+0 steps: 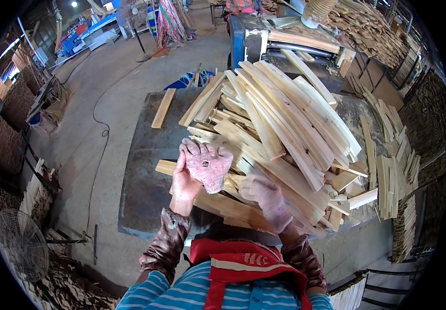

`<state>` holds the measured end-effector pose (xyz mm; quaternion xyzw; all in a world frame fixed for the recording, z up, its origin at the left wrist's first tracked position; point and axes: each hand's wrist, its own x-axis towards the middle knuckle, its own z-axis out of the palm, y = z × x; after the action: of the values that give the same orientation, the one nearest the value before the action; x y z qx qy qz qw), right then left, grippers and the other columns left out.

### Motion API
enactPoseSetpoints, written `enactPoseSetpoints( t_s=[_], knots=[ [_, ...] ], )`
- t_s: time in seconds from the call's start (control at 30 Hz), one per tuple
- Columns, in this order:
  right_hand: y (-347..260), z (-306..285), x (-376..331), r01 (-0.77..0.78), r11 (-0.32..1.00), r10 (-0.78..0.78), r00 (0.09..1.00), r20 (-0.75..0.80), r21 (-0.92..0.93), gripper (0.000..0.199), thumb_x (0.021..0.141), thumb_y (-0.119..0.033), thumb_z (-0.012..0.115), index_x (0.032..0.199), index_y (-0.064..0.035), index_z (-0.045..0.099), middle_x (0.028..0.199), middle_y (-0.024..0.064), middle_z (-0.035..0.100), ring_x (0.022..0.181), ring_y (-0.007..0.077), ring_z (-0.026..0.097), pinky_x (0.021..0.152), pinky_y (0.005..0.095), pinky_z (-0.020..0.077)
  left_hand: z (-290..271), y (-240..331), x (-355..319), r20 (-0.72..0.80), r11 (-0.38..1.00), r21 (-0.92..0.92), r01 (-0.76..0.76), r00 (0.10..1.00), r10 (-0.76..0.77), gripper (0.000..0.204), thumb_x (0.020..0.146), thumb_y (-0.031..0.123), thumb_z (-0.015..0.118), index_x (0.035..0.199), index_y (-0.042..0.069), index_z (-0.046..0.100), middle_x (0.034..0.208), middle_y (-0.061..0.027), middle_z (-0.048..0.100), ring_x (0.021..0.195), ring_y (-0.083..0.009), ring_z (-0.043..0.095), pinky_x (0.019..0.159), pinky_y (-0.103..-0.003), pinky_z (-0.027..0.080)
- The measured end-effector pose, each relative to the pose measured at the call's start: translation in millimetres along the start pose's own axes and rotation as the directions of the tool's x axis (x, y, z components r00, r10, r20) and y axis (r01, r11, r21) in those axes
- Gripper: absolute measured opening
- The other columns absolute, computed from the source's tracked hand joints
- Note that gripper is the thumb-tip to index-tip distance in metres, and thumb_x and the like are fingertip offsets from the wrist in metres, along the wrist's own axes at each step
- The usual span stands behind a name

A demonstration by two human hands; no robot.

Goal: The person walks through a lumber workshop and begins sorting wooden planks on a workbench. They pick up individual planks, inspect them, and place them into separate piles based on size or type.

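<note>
My left hand (183, 182) is bare and grips a pinkish-white work glove (208, 165) by its edge, holding it up with the fingers pointing away from me. My right hand (267, 199) wears a matching glove and sits just right of the held glove, low over the wood. Whether its fingers grip anything is unclear. Both hands are above the near edge of a big heap of pale wooden slats (280, 119) piled on a dark metal table (145, 170).
One loose slat (163, 107) lies at the table's far left. Stacked slats (396, 181) stand to the right, and a blue machine (241, 36) is behind the heap. A floor fan (20, 244) is at the lower left, and a cable (99, 139) runs across the concrete floor.
</note>
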<state>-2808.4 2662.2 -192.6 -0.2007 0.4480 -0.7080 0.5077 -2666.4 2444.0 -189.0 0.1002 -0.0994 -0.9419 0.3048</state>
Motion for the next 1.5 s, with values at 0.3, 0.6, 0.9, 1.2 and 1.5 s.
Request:
enactPoseSetpoints(
  t_s=[0.3,0.6,0.9,1.2,1.5],
  knots=[
    [27.0,37.9,17.5,0.146,0.989,-0.144,0.987,-0.064,0.019,0.044,0.090,-0.008,0.070,0.133,-0.0007,0.060,0.123,0.0052,0.066,0.107,0.0132,0.062,0.097,0.0290,0.0508,-43.0,-16.8,12.6,-0.116,0.993,-0.055,0.102,0.987,-0.108,0.036,0.100,0.039,0.056,0.126,0.016,0.065,0.132,-0.0087,0.064,0.127,-0.0298,0.055,0.112,-0.053,0.037],
    [30.4,44.1,21.1,0.051,0.997,-0.039,0.982,-0.185,0.061,0.034,0.092,-0.010,0.071,0.124,-0.0018,0.064,0.115,0.0057,0.068,0.106,0.0143,0.062,0.092,0.0285,0.0515,-109.7,-35.0,10.7,-0.261,0.992,-0.037,0.124,0.957,-0.130,0.031,0.105,0.024,0.046,0.120,0.001,0.060,0.115,-0.0120,0.069,0.103,-0.0261,0.069,0.089,-0.040,0.059],
    [19.1,28.9,19.6,0.288,0.859,-0.406,0.887,-0.221,-0.423,0.012,0.088,-0.010,0.070,0.095,-0.0005,0.073,0.096,0.0069,0.071,0.088,0.0133,0.065,0.076,0.0281,0.0522,-95.1,-37.1,0.8,-0.241,0.933,0.358,0.043,0.969,0.047,0.024,0.099,0.028,0.063,0.116,0.011,0.060,0.101,-0.0017,0.065,0.086,-0.0154,0.066,0.071,-0.032,0.058],
    [-0.8,18.9,21.6,0.435,0.329,-0.553,0.808,0.203,-0.838,0.012,0.079,-0.013,0.072,0.090,-0.0097,0.072,0.099,0.0077,0.071,0.090,0.0243,0.069,0.078,0.0342,0.0556,-15.6,-59.5,-39.0,0.177,0.349,0.924,-0.155,0.984,-0.032,0.041,0.100,0.021,0.061,0.135,0.002,0.047,0.125,-0.0072,0.055,0.115,-0.0165,0.055,0.099,-0.031,0.046],
    [-13.5,23.3,18.3,0.385,0.749,-0.423,0.904,0.057,-0.540,0.008,0.083,-0.008,0.065,0.088,-0.0069,0.071,0.095,0.0091,0.071,0.086,0.0244,0.068,0.077,0.0330,0.0547,-34.3,-72.2,-32.0,0.226,0.559,0.828,-0.044,0.938,-0.261,0.040,0.104,0.019,0.055,0.140,0.007,0.042,0.127,-0.0033,0.055,0.118,-0.0124,0.053,0.098,-0.029,0.043]
  ],
)
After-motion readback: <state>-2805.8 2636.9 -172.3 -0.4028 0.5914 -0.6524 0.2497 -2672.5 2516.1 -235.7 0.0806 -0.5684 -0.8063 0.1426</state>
